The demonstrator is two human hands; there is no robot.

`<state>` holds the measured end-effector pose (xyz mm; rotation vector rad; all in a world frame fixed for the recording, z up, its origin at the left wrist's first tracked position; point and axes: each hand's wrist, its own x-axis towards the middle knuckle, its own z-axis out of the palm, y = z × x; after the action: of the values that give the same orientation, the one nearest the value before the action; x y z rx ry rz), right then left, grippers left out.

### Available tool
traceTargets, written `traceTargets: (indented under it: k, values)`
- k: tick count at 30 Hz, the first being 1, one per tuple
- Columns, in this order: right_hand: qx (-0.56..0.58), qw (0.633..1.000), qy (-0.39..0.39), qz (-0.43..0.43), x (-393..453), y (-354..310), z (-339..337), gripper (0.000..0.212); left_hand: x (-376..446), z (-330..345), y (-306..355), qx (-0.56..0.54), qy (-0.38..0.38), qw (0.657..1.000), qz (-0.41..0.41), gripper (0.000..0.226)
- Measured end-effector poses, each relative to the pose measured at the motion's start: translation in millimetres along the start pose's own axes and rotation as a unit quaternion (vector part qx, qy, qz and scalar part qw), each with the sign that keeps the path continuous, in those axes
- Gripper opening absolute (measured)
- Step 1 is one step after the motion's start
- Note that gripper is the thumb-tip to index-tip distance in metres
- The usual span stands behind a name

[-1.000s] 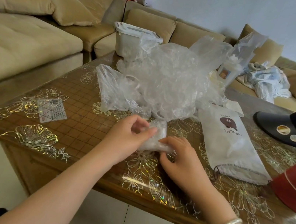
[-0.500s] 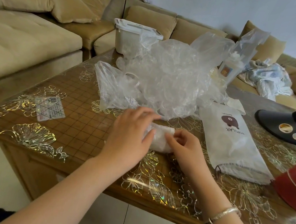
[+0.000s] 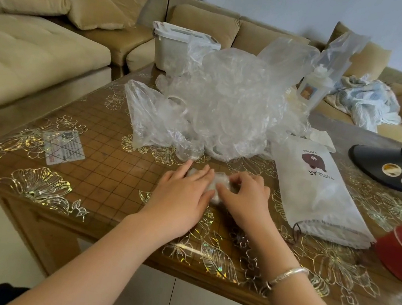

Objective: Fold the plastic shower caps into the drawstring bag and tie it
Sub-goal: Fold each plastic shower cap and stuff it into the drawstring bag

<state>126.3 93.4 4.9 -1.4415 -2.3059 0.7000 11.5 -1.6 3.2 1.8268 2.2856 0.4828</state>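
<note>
- Left hand, fingers straight, pressed a small folded clear plastic shower cap flat; right hand pinched its edge.
- Folding step; next, likely the white drawstring bag.

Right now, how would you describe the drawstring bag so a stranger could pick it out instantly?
Start at the big heap of clear plastic caps in the middle of the table. Just right of it, beside the right hand, lies the drawstring bag. It alone is flat, opaque white, printed with a brown bear.
</note>
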Motion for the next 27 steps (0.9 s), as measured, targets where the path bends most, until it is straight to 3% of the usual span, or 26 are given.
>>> traceTargets:
  k: [2, 4, 6, 9, 12, 16, 18, 21, 23, 27]
  values:
    - [0.051, 0.999, 0.000, -0.009, -2, 1, -4, 0.016, -1, -2, 1, -0.060, 0.027, 0.998, -0.009, 0.052]
    - [0.172, 0.985, -0.010, -0.008, -8, -1, -14, 0.013, -1, -6, 4, -0.158, 0.083, 0.983, -0.034, 0.052]
    - [0.293, 0.956, -0.016, -0.007, -18, -1, -26, 0.012, -2, -13, 9, -0.261, 0.129, 0.955, -0.061, 0.050]
    - [0.390, 0.920, -0.015, -0.015, -32, 6, -44, 0.016, -3, -20, 19, -0.418, 0.099, 0.897, -0.100, 0.032]
    - [0.389, 0.920, -0.013, -0.035, -46, 15, -58, 0.035, -3, -18, 32, -0.528, 0.075, 0.840, -0.101, 0.029]
    - [0.314, 0.944, 0.008, -0.103, -59, 30, -75, 0.046, -2, -11, 57, -0.553, 0.084, 0.823, -0.094, 0.026]
    - [0.329, 0.940, 0.025, -0.086, -64, 37, -85, 0.035, -2, -9, 73, -0.552, 0.078, 0.825, -0.091, 0.019]
    - [0.322, 0.940, 0.097, -0.054, -71, 51, -102, 0.018, -1, -2, 94, -0.516, 0.073, 0.852, -0.057, 0.038]
    - [0.301, 0.942, 0.143, -0.030, -71, 65, -111, 0.026, -1, 4, 107, -0.484, 0.059, 0.873, -0.016, 0.046]
    - [0.280, 0.939, 0.198, -0.009, -74, 95, -122, 0.033, 6, 31, 125, -0.204, 0.048, 0.975, 0.079, 0.045]
